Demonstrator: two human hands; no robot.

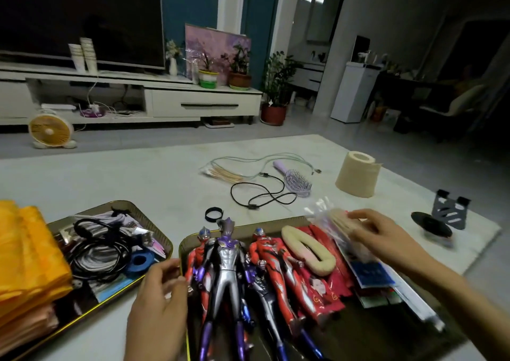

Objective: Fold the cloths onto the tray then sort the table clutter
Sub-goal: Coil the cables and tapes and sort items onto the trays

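Clear plastic, thin and crinkly: that's the packet (331, 219) in the right hand (378, 233), the grip closed over its top, held just above the far right corner of the right tray (180, 247). Inside are pale sticks with white tips, swabs by the look of them (motion blur hides the rest). My read is that it weighs next to nothing, the film is slippery, and the contents sit loose. It wants a hold across the middle, not by a corner, or it will sag and slide. Below it the tray carries three figures (229, 264), hard plastic in red, silver and purple, lying side by side. Beside them are a beige foam loop (306, 250) and red sachets (323, 286). The left hand (160, 291) sits at that tray's near left rim with fingers loosely curled. I cannot tell whether its grip has the rim or only touches it. The orange cloths (24, 250) are folded and stacked on the left tray (116, 202), next to coiled cables (96, 250) and blue tape (139, 261). Out on the surface (138, 172) lie a brush (298, 181), cords (265, 195) and a paper roll (357, 174), all unsorted.
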